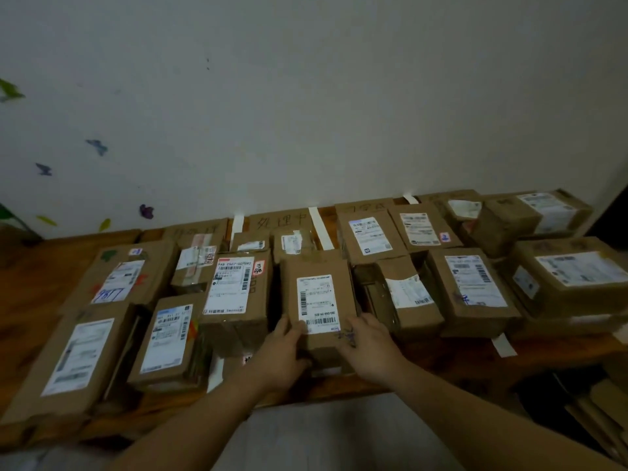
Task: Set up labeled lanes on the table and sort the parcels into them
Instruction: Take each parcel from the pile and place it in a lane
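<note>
Several brown cardboard parcels with white shipping labels cover the wooden table (pixel 44 266). In the middle lane lies a long parcel (pixel 317 294) with a barcode label. My left hand (pixel 280 356) grips its near left corner, thumb on top. My right hand (pixel 368 345) holds its near right corner, fingers curled over the top edge. White tape strips (pixel 321 229) mark lane borders. Handwritten cardboard lane signs (pixel 282 220) lean against the wall at the back.
Parcels flank the held one closely: a labelled box (pixel 234 290) to the left, an opened box (pixel 399 294) to the right. Stacked boxes (pixel 564 277) fill the right end. Flattened cardboard (pixel 591 413) sits below the table's right side. A wall stands behind.
</note>
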`<action>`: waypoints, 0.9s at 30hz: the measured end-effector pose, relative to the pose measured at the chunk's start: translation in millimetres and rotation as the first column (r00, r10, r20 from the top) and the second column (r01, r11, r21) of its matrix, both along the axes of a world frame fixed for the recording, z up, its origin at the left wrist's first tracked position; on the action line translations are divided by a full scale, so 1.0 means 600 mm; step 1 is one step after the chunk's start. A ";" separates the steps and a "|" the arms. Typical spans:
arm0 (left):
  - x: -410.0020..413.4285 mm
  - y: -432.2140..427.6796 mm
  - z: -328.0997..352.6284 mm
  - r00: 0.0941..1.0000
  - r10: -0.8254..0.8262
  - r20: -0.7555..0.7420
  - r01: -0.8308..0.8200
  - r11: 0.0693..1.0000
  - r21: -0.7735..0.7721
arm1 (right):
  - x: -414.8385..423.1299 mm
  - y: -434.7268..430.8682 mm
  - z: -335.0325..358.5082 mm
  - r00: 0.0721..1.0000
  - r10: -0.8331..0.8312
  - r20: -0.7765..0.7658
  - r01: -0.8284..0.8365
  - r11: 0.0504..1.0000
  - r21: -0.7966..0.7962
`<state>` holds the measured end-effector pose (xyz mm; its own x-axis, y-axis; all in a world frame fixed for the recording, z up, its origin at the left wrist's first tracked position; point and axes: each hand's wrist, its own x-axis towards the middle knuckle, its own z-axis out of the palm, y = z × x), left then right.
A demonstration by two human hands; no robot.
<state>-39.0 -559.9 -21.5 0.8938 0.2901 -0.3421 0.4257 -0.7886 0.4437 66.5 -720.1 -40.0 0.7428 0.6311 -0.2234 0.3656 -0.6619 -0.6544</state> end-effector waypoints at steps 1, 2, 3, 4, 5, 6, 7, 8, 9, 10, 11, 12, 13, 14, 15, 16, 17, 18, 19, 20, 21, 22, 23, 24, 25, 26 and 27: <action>0.000 0.002 0.011 1.000 0.003 0.017 -0.003 1.000 -0.018 | 0.006 0.005 0.009 1.000 0.010 0.010 -0.010 1.000 0.004; -0.002 0.006 0.024 0.999 0.012 0.048 -0.010 0.999 -0.037 | 0.012 0.011 0.021 1.000 0.012 0.022 -0.012 1.000 0.012; -0.006 0.011 0.040 0.996 0.023 0.089 -0.019 0.998 -0.053 | 0.018 0.020 0.034 0.999 0.011 0.032 -0.012 1.000 0.021; -0.012 0.018 0.058 0.990 0.034 0.139 -0.025 0.998 -0.062 | 0.023 0.031 0.049 0.999 0.010 0.046 -0.011 1.000 0.027; -0.020 0.027 0.078 0.981 0.042 0.189 -0.030 0.998 -0.062 | 0.025 0.044 0.064 0.998 0.014 0.061 -0.016 0.999 0.033; -0.031 0.040 0.096 0.971 0.049 0.235 -0.039 0.998 -0.048 | 0.023 0.059 0.079 0.997 0.022 0.077 -0.026 0.999 0.047; -0.044 0.058 0.114 0.960 0.057 0.275 -0.055 0.998 -0.018 | 0.018 0.076 0.094 0.995 0.034 0.093 -0.040 0.997 0.072; -0.058 0.080 0.130 0.950 0.066 0.306 -0.078 0.997 0.025 | 0.010 0.093 0.108 0.993 0.045 0.112 -0.056 0.993 0.100; -0.074 0.105 0.145 0.941 0.075 0.329 -0.104 0.992 0.072 | -0.001 0.114 0.122 0.989 0.058 0.134 -0.075 0.989 0.126; -0.092 0.133 0.160 0.936 0.089 0.342 -0.133 0.985 0.108 | -0.015 0.138 0.135 0.985 0.076 0.155 -0.098 0.984 0.146; -0.113 0.163 0.173 0.931 0.109 0.349 -0.165 0.977 0.133 | -0.031 0.164 0.147 0.979 0.099 0.176 -0.127 0.979 0.158; -0.134 0.195 0.184 0.927 0.135 0.349 -0.199 0.968 0.155 | -0.049 0.193 0.158 0.974 0.119 0.194 -0.152 0.975 0.162; -0.157 0.229 0.194 0.926 0.158 0.342 -0.229 0.957 0.178 | -0.068 0.223 0.169 0.971 0.130 0.201 -0.164 0.974 0.158; -0.181 0.264 0.202 0.927 0.180 0.328 -0.253 0.948 0.194 | -0.089 0.251 0.178 0.970 0.137 0.202 -0.168 0.975 0.147; -0.208 0.298 0.209 0.927 0.201 0.317 -0.274 0.940 0.203 | -0.112 0.280 0.186 0.967 0.149 0.205 -0.179 0.975 0.136; -0.235 0.333 0.214 0.926 0.223 0.304 -0.293 0.933 0.209 | -0.134 0.309 0.193 0.962 0.168 0.213 -0.199 0.971 0.130; -0.263 0.366 0.219 0.926 0.242 0.290 -0.309 0.926 0.215 | -0.154 0.338 0.200 0.956 0.190 0.225 -0.223 0.966 0.132; -0.291 0.397 0.223 0.924 0.269 0.272 -0.331 0.919 0.216 | -0.174 0.368 0.207 0.949 0.209 0.237 -0.246 0.959 0.138; -0.320 0.425 0.227 0.915 0.307 0.262 -0.364 0.908 0.207 | -0.193 0.400 0.215 0.940 0.230 0.250 -0.271 0.952 0.142; -0.348 0.453 0.230 0.899 0.356 0.255 -0.407 0.894 0.187 | -0.212 0.431 0.222 0.932 0.251 0.261 -0.295 0.945 0.141; -0.376 0.478 0.232 0.880 0.402 0.252 -0.448 0.879 0.163 | -0.229 0.462 0.229 0.924 0.272 0.269 -0.315 0.940 0.133; -0.403 0.503 0.235 0.864 0.440 0.247 -0.481 0.865 0.144 | -0.246 0.493 0.234 0.916 0.293 0.273 -0.334 0.936 0.115; -0.430 0.526 0.236 0.852 0.465 0.243 -0.505 0.852 0.140 | -0.262 0.522 0.238 0.908 0.319 0.271 -0.354 0.931 0.092; -0.456 0.550 0.238 0.840 0.488 0.236 -0.526 0.839 0.138 | -0.278 0.549 0.241 0.898 0.349 0.266 -0.379 0.923 0.067; -0.481 0.572 0.239 0.825 0.514 0.235 -0.551 0.824 0.134 | -0.293 0.577 0.244 0.885 0.383 0.266 -0.407 0.912 0.040; -0.504 0.595 0.242 0.805 0.545 0.233 -0.580 0.805 0.121 | -0.306 0.605 0.247 0.870 0.413 0.270 -0.432 0.902 0.012; -0.526 0.617 0.243 0.783 0.576 0.235 -0.609 0.786 0.103 | -0.317 0.631 0.251 0.854 0.438 0.280 -0.452 0.892 -0.016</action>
